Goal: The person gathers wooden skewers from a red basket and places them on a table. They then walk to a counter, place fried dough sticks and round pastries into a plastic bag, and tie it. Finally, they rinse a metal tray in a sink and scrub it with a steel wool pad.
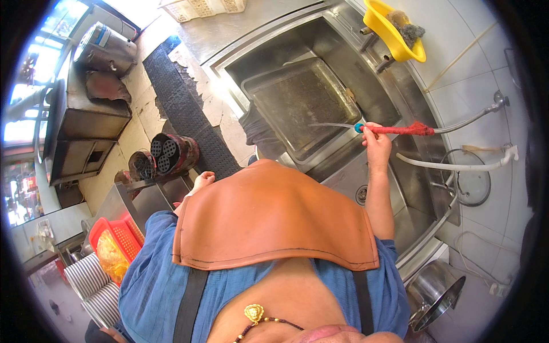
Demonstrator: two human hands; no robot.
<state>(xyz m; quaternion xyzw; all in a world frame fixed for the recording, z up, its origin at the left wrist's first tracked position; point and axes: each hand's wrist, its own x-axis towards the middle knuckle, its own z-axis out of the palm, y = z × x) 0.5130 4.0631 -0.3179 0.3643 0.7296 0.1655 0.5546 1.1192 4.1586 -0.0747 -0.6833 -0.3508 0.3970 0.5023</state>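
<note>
My right hand [378,148] grips the red-wrapped end of a hose [394,129] with a blue-green tip. A thin stream of water leaves the tip toward a large rectangular metal tray [304,103], which lies tilted in the stainless steel sink [274,47]. The tray's surface looks wet and stained. A dark grey cloth [262,130] hangs over the sink's near left edge, against the tray. My left hand [205,179] is low at my left side, beside the brown apron [274,214], its fingers curled; whether it holds anything is unclear.
A yellow basin [388,30] with scouring pads sits behind the sink. A white pipe [459,166] reaches over the second basin. Left are a black floor mat [184,98], a bucket of perforated briquettes [180,150], a red basket [113,227] and stacked plates [88,274]. A steel pot [435,287] stands right.
</note>
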